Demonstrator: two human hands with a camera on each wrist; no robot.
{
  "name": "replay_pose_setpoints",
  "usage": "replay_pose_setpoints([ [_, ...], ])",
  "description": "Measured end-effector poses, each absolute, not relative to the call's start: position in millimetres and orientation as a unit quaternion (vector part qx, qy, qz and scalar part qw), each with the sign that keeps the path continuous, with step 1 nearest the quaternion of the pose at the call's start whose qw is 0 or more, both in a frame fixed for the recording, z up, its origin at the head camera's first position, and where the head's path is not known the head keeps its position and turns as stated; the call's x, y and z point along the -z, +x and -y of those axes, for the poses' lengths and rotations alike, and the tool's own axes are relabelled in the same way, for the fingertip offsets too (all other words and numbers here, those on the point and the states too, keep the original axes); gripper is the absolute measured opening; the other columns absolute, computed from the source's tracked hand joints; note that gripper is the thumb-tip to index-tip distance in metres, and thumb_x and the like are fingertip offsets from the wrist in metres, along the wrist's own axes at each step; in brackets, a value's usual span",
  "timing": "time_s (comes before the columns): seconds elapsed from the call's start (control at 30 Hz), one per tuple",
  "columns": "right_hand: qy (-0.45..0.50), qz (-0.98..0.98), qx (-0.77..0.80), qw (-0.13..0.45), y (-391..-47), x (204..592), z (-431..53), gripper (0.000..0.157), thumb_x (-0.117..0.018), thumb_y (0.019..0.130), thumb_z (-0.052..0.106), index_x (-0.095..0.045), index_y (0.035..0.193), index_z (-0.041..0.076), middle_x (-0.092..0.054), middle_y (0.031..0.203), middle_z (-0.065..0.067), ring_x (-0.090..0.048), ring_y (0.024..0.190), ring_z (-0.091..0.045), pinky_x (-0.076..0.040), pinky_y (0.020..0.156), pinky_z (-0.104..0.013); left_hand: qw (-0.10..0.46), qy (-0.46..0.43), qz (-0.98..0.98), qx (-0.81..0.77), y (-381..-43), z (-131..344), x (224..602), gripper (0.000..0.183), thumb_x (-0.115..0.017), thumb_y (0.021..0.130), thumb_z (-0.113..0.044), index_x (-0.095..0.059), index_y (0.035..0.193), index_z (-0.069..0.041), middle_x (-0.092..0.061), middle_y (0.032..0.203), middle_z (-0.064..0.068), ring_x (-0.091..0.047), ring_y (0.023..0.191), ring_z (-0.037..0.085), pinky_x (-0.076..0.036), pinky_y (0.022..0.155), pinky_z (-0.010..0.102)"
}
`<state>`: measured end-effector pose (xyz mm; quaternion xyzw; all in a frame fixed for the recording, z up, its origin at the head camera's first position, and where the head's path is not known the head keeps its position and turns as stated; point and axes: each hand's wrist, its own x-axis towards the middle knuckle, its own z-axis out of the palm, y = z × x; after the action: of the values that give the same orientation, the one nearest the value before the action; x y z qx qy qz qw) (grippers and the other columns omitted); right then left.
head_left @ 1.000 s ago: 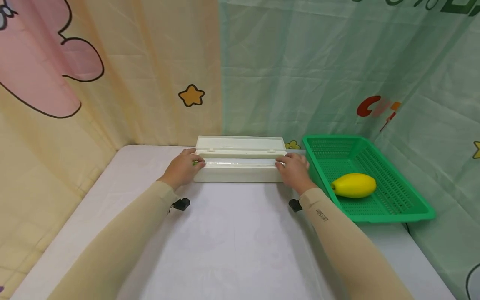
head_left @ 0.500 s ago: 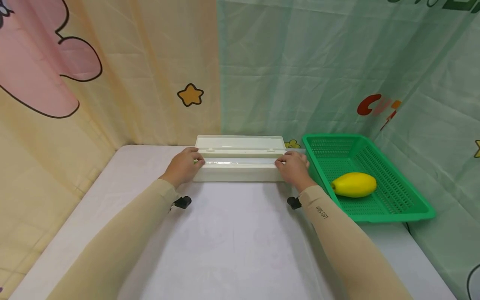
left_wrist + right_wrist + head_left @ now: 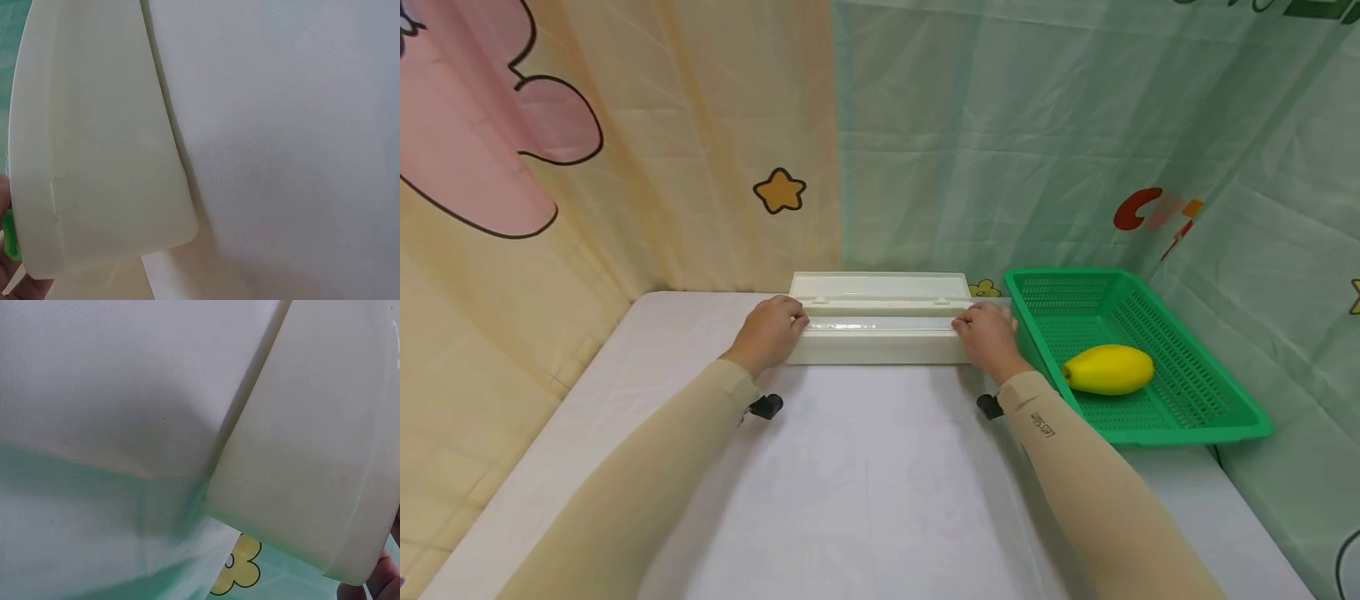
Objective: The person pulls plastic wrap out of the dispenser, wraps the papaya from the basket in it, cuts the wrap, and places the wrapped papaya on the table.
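A white cling film dispenser (image 3: 880, 348) lies lengthwise at the back of the table, its lid (image 3: 880, 286) tipped back. Clear film (image 3: 857, 326) shows in the slot along its top. My left hand (image 3: 771, 331) grips the dispenser's left end, fingers curled over the top corner. A small green piece (image 3: 11, 236) sits by those fingers in the left wrist view. At the opposite end my right hand (image 3: 988, 333) holds the right corner, thumb and fingers bent together. In the right wrist view its fingertips (image 3: 381, 578) show beyond the box end, the rest hidden.
To the right of the dispenser stands a green plastic basket (image 3: 1180, 437), close beside my right hand. Inside it lies a yellow papaya-shaped fruit (image 3: 1108, 370). Printed curtains (image 3: 925, 150) hang right behind the white-covered table (image 3: 865, 492).
Both hands stay at the dispenser's ends with only slight finger shifts. The green bit seen by my left thumb earlier is now hidden in the head view.
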<state>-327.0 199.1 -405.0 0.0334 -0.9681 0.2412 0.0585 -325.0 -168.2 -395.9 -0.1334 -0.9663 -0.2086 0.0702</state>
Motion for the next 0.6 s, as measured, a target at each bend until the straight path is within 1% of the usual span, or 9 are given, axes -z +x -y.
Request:
replay_pose_setpoints([
  [0.17,0.030,0.967,-0.245,0.066,-328.1,408.1,-201.5,0.036,-0.054,0.111,0.029,-0.073,0.126,0.002,-0.059,0.138,-0.019,-0.040,0.137,-0.045,-0.032,0.114,-0.061,0.075,-0.136,0.963,0.219,-324.3,169.4,397.0,0.024,-0.058,0.108,-0.019,-0.074,0.113,-0.002,-0.067,0.128,0.018,-0.056,0.129,0.044,-0.041,0.116,0.055],
  [0.33,0.032,0.965,-0.247,0.082,-327.7,408.8,-203.0,0.035,-0.053,0.111,0.028,-0.072,0.123,0.001,-0.063,0.127,-0.020,-0.046,0.131,-0.043,-0.035,0.113,-0.059,0.073,-0.136,0.960,0.234,-326.2,171.5,396.8,0.024,-0.057,0.109,-0.021,-0.075,0.112,-0.004,-0.070,0.123,0.016,-0.058,0.125,0.042,-0.043,0.113,0.055],
  [0.47,0.039,0.963,-0.253,0.090,-327.8,408.8,-203.9,0.034,-0.052,0.112,0.027,-0.072,0.119,0.000,-0.068,0.118,-0.020,-0.053,0.122,-0.040,-0.041,0.109,-0.056,0.074,-0.138,0.956,0.246,-327.9,174.0,396.7,0.025,-0.057,0.109,-0.022,-0.074,0.113,-0.004,-0.071,0.121,0.015,-0.060,0.123,0.041,-0.045,0.111,0.054],
  [0.6,0.050,0.959,-0.262,0.096,-328.6,409.5,-204.1,0.032,-0.052,0.112,0.025,-0.071,0.116,-0.001,-0.071,0.114,-0.021,-0.058,0.115,-0.038,-0.047,0.104,-0.053,0.077,-0.143,0.954,0.251,-329.6,175.7,397.7,0.025,-0.057,0.109,-0.021,-0.074,0.113,-0.002,-0.072,0.119,0.016,-0.061,0.123,0.041,-0.045,0.110,0.053],
])
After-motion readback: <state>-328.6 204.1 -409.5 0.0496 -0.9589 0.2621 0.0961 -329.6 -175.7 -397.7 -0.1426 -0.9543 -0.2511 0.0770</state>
